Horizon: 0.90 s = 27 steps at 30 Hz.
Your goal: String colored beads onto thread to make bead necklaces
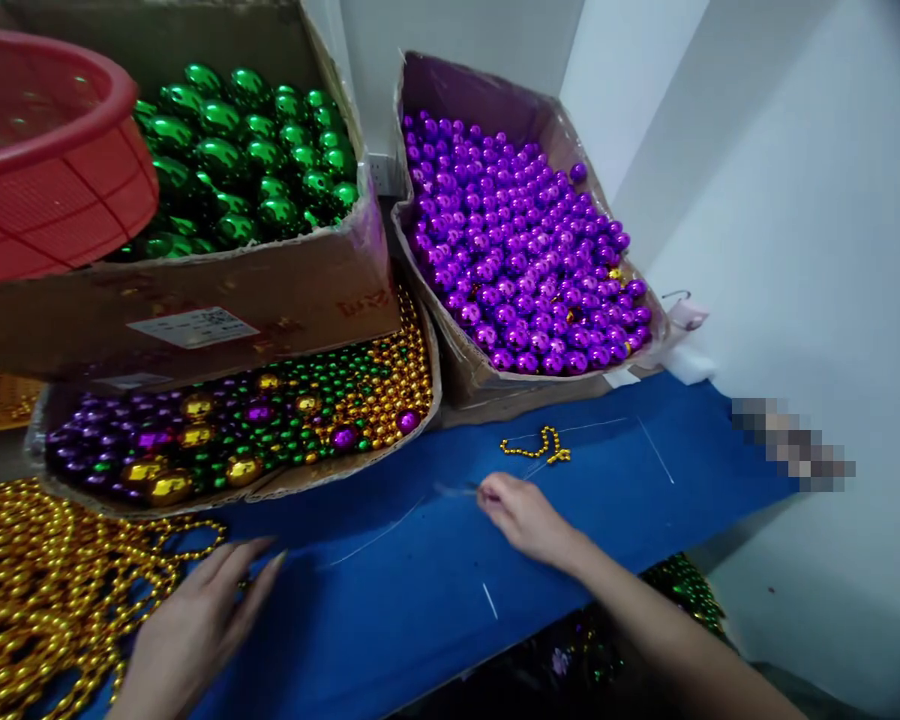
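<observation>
Over the blue table cover, my right hand (525,518) is closed in a pinch. A thin, pale metallic tool (461,490) sticks out to the left from its fingertips; blur hides its exact kind. My left hand (199,615) is at the lower left with fingers stretched and thumb apart, beside the pile of gold bead strands (37,590). Nothing shows in its grip, though its underside is hidden. Between the hands a thin white thread (379,535) lies on the cloth. Beyond my right hand is a short piece of gold bead chain (549,445).
Behind are a carton of purple balls (525,240), a carton of large green balls (247,150) and a low box of mixed small beads (270,430). A red basket (60,190) juts in at upper left. The blue table cover (390,620) ends near a white wall (817,250).
</observation>
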Motion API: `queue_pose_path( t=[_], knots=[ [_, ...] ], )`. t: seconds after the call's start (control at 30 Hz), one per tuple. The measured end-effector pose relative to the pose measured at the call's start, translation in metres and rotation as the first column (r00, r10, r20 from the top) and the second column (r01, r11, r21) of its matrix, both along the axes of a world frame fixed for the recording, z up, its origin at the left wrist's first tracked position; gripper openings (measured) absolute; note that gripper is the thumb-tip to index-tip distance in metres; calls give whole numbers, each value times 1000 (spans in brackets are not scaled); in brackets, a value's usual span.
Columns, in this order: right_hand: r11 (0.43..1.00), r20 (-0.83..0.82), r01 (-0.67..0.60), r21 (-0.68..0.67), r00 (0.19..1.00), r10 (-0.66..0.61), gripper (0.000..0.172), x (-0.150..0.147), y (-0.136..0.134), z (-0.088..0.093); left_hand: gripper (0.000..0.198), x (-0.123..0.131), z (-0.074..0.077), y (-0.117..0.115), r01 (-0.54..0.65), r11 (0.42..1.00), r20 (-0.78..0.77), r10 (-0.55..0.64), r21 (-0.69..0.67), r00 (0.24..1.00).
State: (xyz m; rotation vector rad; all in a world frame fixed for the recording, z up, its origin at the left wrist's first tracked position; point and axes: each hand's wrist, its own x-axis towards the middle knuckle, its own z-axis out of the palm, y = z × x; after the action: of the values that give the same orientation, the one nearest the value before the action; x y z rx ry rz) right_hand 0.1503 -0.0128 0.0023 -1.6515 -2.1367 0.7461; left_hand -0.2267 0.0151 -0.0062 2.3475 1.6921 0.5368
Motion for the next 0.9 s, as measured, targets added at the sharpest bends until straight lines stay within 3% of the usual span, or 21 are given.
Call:
queue_pose_path(
  t=[0.1,0.17,0.23,0.3,0.37,0.47,0.57,0.67,0.8,0.9],
  knots=[
    [989,-163,-145,32,975,148,9,-39,-25,32,32,61,26,3,195,955,282,-129,-223,951],
    [977,-291,-207,45,933,211,12,-56,-38,53,35,108,41,3,366,874,484,-182,-318,856],
    [977,-489,-212,34,849,201,12,-60,-48,70,42,151,50,2,566,752,646,-252,-338,721],
    [988,-666,-152,-40,741,87,10,-50,-54,82,51,182,52,-2,703,621,759,-255,-345,599],
    [988,-777,-45,-148,623,-88,11,-29,-56,88,54,201,48,-7,776,515,846,-166,-364,508],
    [956,-869,189,-223,407,-283,14,11,-57,85,41,213,41,-13,801,444,885,-37,-401,464],
    [871,-863,447,-204,338,-375,19,44,-54,68,29,219,35,-13,763,453,850,-18,-462,526],
    [803,-818,568,-180,367,-442,24,66,-48,43,27,224,29,-9,678,541,781,-62,-497,622],
    [754,-702,640,-147,470,-535,34,86,-43,13,27,226,16,-1,525,724,596,-196,-447,778],
    [766,-587,639,-68,595,-549,37,89,-44,7,27,225,7,2,453,789,512,-208,-416,833]
  ],
)
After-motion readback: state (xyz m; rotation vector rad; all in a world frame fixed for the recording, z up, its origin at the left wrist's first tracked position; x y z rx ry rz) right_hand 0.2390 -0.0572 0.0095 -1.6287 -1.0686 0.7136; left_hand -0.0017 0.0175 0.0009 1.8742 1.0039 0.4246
